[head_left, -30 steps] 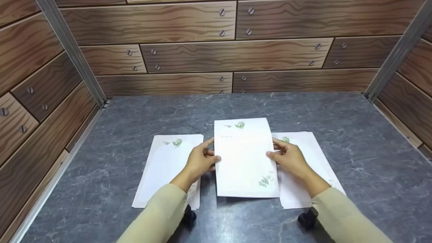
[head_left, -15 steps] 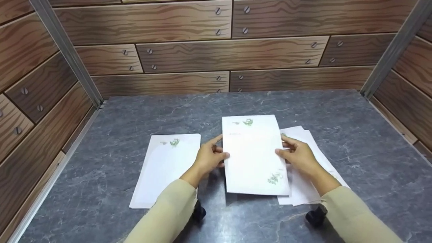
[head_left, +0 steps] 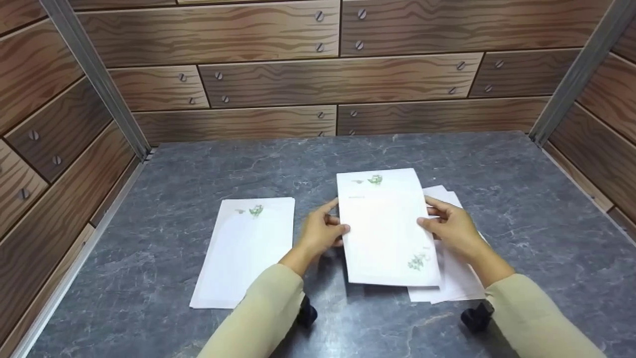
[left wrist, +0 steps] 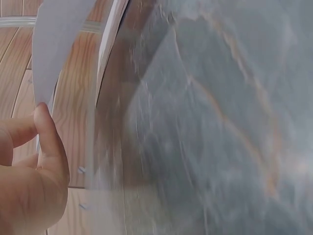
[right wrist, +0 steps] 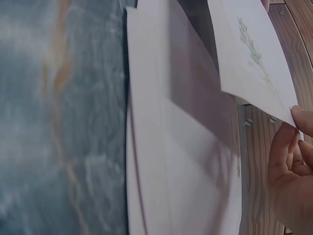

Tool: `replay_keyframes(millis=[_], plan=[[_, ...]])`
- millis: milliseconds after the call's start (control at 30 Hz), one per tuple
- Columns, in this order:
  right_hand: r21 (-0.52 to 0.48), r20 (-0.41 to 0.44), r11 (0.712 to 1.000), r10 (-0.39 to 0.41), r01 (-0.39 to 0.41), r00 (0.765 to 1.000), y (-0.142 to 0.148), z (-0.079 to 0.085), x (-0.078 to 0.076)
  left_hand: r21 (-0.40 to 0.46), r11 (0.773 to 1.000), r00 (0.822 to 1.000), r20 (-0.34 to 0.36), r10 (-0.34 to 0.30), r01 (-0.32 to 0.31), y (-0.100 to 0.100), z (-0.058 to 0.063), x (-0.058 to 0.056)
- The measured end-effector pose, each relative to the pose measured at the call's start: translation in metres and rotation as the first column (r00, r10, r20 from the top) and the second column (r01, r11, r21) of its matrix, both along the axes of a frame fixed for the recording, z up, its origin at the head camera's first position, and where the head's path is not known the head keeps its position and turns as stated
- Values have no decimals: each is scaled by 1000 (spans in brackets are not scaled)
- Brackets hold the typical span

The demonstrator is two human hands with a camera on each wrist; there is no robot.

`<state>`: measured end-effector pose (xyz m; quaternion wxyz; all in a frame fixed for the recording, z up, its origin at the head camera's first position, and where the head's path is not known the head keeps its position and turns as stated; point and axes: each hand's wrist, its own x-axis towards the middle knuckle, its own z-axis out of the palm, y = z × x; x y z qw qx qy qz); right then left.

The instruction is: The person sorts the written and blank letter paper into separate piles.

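Raised over the table is a white sheet of paper (head_left: pixel 387 228) with green plant prints near its top and at its lower right corner. My left hand (head_left: pixel 320 231) pinches its left edge, thumb on the front face. On the opposite edge my right hand (head_left: pixel 454 231) pinches it the same way. The right wrist view shows the sheet's lower corner (right wrist: pixel 254 58) apart from the loose papers (right wrist: pixel 190 161) beneath. In the left wrist view, the thumb of my left hand (left wrist: pixel 36 171) presses against the paper (left wrist: pixel 61 44).
A neat stack of similar printed paper (head_left: pixel 248 253) lies on the left of the dark marbled table (head_left: pixel 169 219). Several sheets (head_left: pixel 459 281) lie unevenly under the right hand. Plank-patterned walls (head_left: pixel 278 79) enclose the back and sides.
Both hands have carried the held sheet to the right, over the right-hand papers. Those papers have become more spread, with a sheet jutting out to the left. The left stack stays put.
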<state>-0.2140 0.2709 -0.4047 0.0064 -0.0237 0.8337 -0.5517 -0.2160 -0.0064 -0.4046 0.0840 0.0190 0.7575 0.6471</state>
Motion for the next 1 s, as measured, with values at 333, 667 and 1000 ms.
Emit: replay_keyframes(millis=[333,667,1000], plan=[[6,-19,1000,-15,15,1000,27,1,5,40,999,1000,10,-15,14,28,-1,2],[43,-8,998,-46,46,999,51,2,8,51,999,1000,8,5,-5,54,-5,2],[102,10,994,-32,31,999,70,0,10,49,999,998,54,21,-23,75,-10,6]])
